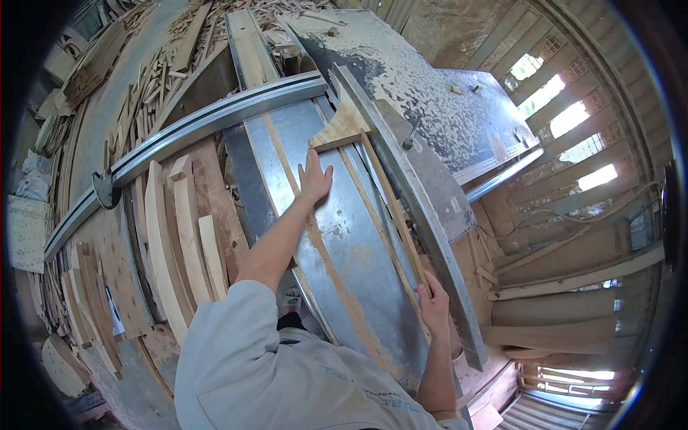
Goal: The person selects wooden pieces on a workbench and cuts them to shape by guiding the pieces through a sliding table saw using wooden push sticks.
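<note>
My left hand reaches over the metal saw table with its fingers spread. Its fingertips are at the near edge of a pale wooden piece with a curved side, and I cannot tell whether they press on it. Along the long metal fence lies a thin wooden strip, whose far end meets the wooden piece. Closer to my body, my right hand is closed round the near end of this strip. The saw blade cannot be made out.
Several curved wooden blanks lie on the bench to the left. A metal rail crosses beyond my left hand. Past the fence is a sawdust-covered board, with a bolt handle standing up near it. Offcuts are heaped at the far left.
</note>
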`<state>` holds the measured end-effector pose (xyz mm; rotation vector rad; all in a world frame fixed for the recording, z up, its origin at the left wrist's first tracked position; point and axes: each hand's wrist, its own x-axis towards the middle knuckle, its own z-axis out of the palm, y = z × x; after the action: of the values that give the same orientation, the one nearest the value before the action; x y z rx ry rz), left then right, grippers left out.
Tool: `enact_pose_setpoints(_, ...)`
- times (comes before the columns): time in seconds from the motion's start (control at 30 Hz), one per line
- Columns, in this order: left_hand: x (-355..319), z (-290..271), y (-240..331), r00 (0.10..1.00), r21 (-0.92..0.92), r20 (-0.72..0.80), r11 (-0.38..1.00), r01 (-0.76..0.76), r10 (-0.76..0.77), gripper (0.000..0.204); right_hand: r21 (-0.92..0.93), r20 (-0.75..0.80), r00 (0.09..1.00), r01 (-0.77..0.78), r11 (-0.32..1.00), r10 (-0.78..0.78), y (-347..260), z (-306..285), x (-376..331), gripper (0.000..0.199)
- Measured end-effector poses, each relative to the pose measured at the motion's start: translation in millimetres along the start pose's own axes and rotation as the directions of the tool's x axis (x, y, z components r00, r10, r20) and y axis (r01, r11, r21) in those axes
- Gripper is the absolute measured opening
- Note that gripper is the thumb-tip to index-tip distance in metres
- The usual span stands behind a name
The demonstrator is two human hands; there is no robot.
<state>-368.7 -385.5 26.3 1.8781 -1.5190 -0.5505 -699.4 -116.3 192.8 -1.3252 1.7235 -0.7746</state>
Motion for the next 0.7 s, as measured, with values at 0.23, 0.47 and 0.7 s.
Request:
enact_pose_setpoints(0.23, 69, -19, -26, 1.0, 0.032, 0.016, 0.999, -0.014, 0.013, 0.077, -0.14, -0.037, 0.989, 0.134, 0.981, -0.14, -23, 32, 62, 0.036)
enact_pose_setpoints(0.47, 90, -22, -42, 0.985, 0.139, -0.075, 0.98, -0.143, 0.154, 0.074, -0.16, -0.028, 0.998, 0.048, 0.986, -0.053, -62, 33, 88, 0.033)
enact_pose_setpoints(0.7, 80, -27, -31, 0.977, 0.036, -0.155, 0.989, -0.143, 0.147, 0.075, -0.24, -0.066, 0.982, 0.158, 0.958, -0.178, -76, 22, 90, 0.03)
